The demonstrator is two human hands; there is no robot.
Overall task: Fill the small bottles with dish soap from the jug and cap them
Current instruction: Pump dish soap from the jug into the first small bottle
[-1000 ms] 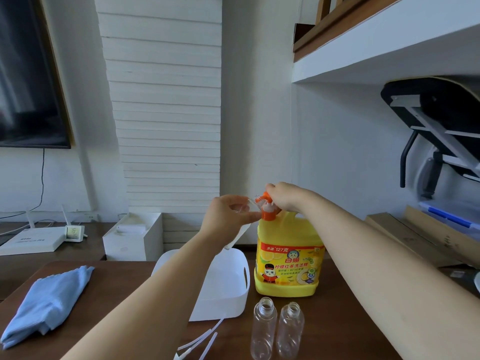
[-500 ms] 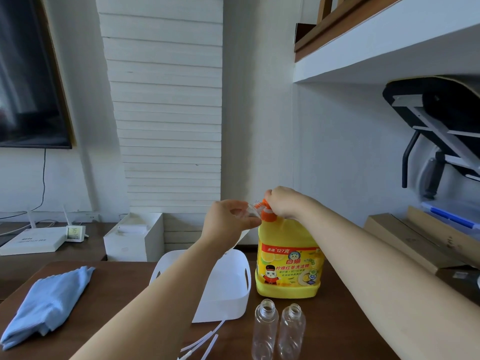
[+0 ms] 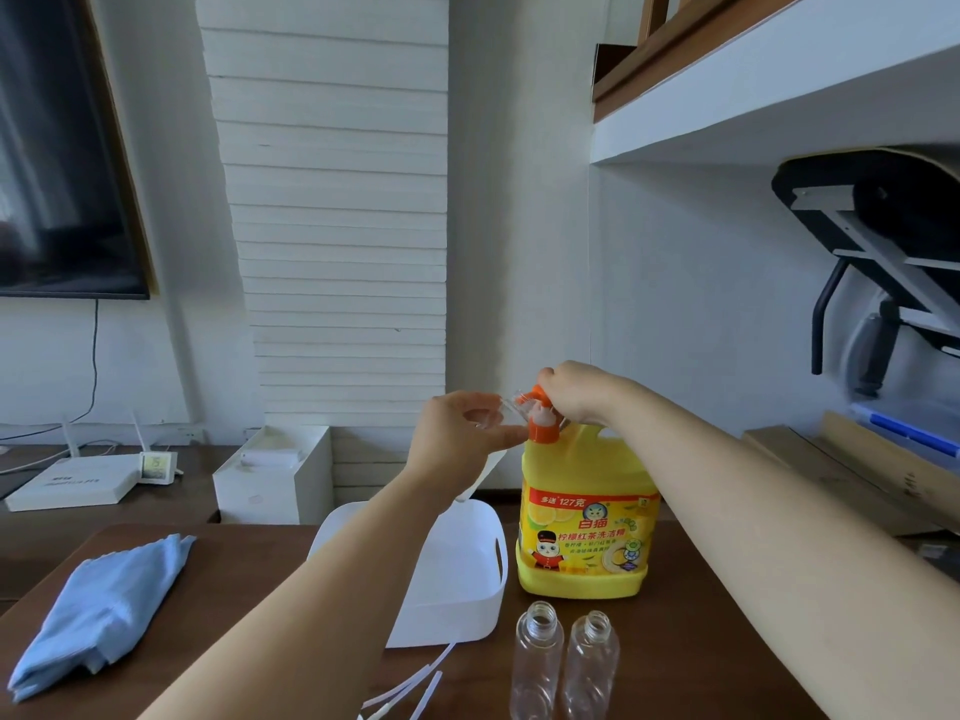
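Pinching a small clear bottle (image 3: 501,414) between thumb and fingers, your left hand (image 3: 465,439) holds its mouth at the spout of the orange pump head (image 3: 536,396), just right of the frame's centre. Your right hand (image 3: 574,394) is curled over the top of that pump head, grasping it from above. The yellow jug (image 3: 587,517) stands upright on the worktop (image 3: 717,641) beneath both hands.

Against half a second ago, the pump head sits higher. A pale stem now shows between it and the orange collar (image 3: 543,434), where your right hand was then pressed down close to the collar. I judge that one stroke has ended and the pump has sprung up for the next. The held bottle has stayed at the spout, so filling is under way, not finished.

In front of the jug, at the lower edge, a second bottle (image 3: 537,662) and a third bottle (image 3: 592,662) stand side by side, uncapped and seemingly empty. Left of the jug is a white bin (image 3: 467,613), with loose white tubes (image 3: 415,688) below it and a blue cloth (image 3: 104,605) at lower left.

You cannot read the soap level in the held bottle, since clear plastic blurs into your fingers. I cannot tell whether soap is flowing. The frame's bottom edge cuts off the bases of the standing bottles, and I make out no caps.
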